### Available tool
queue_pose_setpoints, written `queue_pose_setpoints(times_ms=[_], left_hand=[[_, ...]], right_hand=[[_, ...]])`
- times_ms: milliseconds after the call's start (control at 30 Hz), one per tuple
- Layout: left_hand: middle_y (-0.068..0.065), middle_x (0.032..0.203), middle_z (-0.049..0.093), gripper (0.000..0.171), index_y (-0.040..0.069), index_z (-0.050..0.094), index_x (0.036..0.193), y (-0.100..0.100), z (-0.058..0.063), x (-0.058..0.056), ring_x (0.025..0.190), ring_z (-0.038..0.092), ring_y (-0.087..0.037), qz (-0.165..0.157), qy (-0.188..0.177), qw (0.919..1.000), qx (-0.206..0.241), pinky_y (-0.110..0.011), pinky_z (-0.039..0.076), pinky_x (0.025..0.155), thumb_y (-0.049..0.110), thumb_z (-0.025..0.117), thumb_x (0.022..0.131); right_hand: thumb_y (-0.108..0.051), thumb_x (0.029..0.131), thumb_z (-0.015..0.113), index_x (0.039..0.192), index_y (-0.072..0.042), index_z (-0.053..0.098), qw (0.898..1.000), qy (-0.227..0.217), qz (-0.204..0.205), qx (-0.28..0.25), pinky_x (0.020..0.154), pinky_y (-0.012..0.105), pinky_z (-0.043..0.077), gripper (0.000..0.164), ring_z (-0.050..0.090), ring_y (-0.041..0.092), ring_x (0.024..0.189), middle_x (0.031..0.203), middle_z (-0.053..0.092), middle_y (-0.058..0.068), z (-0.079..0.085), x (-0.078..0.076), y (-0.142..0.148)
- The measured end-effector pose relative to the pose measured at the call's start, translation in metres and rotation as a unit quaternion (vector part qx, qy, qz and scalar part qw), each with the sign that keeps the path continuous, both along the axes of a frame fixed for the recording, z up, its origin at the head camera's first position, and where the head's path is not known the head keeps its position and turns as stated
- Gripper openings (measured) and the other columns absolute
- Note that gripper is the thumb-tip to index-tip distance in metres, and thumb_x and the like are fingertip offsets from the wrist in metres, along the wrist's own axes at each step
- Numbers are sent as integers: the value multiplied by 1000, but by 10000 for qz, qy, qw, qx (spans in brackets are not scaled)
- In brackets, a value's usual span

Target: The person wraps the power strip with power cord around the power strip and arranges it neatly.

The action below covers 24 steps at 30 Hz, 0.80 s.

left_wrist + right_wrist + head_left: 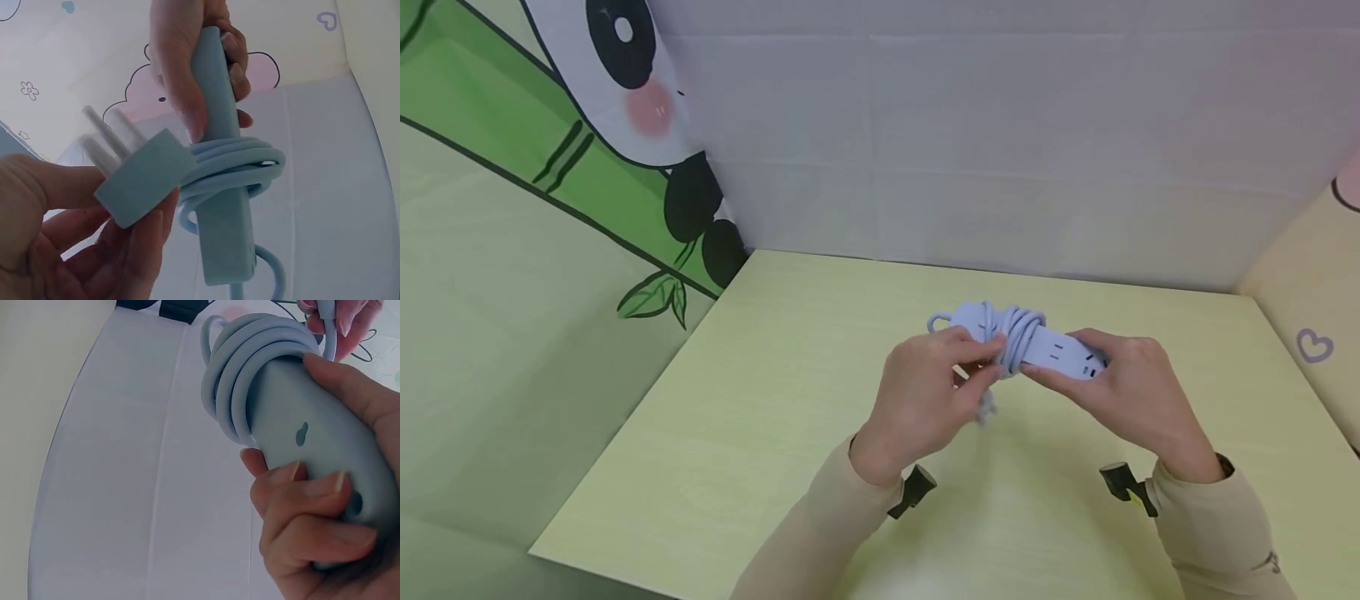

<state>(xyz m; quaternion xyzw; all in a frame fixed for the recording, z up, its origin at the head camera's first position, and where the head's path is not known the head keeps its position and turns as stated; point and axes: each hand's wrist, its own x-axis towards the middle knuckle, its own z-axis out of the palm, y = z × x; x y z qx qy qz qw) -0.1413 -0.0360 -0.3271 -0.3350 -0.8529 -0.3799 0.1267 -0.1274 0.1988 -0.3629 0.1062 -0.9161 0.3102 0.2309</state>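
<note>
Held up over the table is a pale blue power strip, its outlets facing up in the head view. Its cord is wound in several turns round the middle, and a small loop sticks out at the left end. My right hand grips the strip's right end, thumb along the near edge and fingers curled over the far side and underside. Between thumb and fingers, my left hand pinches the plug, close beside the coils. Its prongs point away from the strip in the left wrist view.
A pale yellow table lies beneath both hands. Behind it rises a pale wall covering, with a green printed covering on the left. Small black wrist cameras sit at both sleeves.
</note>
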Motion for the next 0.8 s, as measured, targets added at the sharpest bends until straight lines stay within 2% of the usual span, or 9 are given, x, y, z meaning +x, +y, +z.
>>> queue_pose_setpoints(times_ms=[100,200,300,467,667,800], left_hand=[[-2,84,76,18,5,79,99,4,-1,-8,66,70,-7,21,-560,9974,453,-12,52,62,15,84,85],[0,77,75,16,8,77,89,8,-1,-14,62,65,-3,185,-1063,9934,380,-17,52,58,21,85,84],[3,73,72,18,9,77,85,11,-1,-19,58,60,-1,287,-1259,9914,223,-19,50,55,26,85,83],[4,73,73,18,11,77,84,15,-1,-25,59,61,1,395,-1088,9933,25,-19,50,56,27,86,83],[3,74,74,19,11,78,86,19,1,-28,60,61,2,494,-954,9938,-281,-17,49,58,29,83,86],[4,74,74,13,12,79,85,17,4,-31,62,63,0,840,-712,9935,-296,-17,49,59,24,81,86]], right_hand=[[-36,77,89,90,-11,75,9995,-211,41,-222,45,23,39,32,50,6,49,68,68,0,2,-3,3],[-39,79,87,93,-12,76,9974,-587,78,-409,46,24,40,32,51,8,52,71,69,0,3,-6,6],[-43,82,85,95,-13,76,9937,-974,109,-541,46,26,41,34,52,9,53,74,70,2,3,-10,9],[-48,83,82,97,-13,75,9905,-1269,71,-530,47,27,42,39,54,12,55,76,70,4,4,-16,13],[-51,82,82,98,-12,75,9890,-1400,36,-473,48,27,42,42,55,14,57,78,71,5,4,-23,17],[-53,82,81,96,-13,75,9878,-1489,24,-456,49,28,42,43,54,15,59,77,69,4,6,-28,20]])
